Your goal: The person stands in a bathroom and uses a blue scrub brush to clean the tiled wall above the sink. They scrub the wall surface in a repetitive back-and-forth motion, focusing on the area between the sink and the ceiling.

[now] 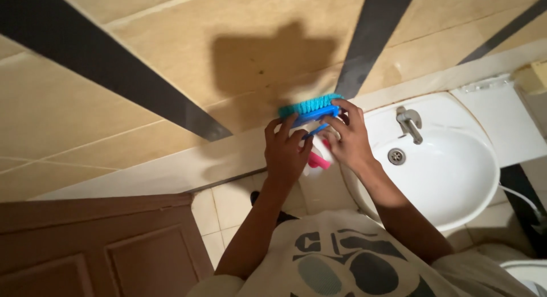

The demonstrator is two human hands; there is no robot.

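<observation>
**Head view: two hands at a blue brush and a bottle beside the basin**

Head view showed both hands raised together in front of a tiled wall (171, 41). The right hand (348, 138) was closed around the back of a blue scrubbing brush (310, 109), fingers curled over its far end, with the turquoise bristles turned away from the person toward the wall. The left hand (285, 152) was wrapped around a white bottle with a pink part (317, 157), which sat between the two hands and just below the brush. A thin blue piece ran from the brush down toward the bottle; what it was could not be told.

Just to the right of the right hand lay a white washbasin (456, 183) with a metal tap (410, 123) at its back edge and a drain (396, 156) in the bowl. Beyond the hands the beige tiles carried dark diagonal stripes, and the shadow of hands and brush fell on them. Below and left of the left hand stood a brown panelled door (97, 246). Nearest the camera was the person's pale printed shirt (342, 257).
</observation>
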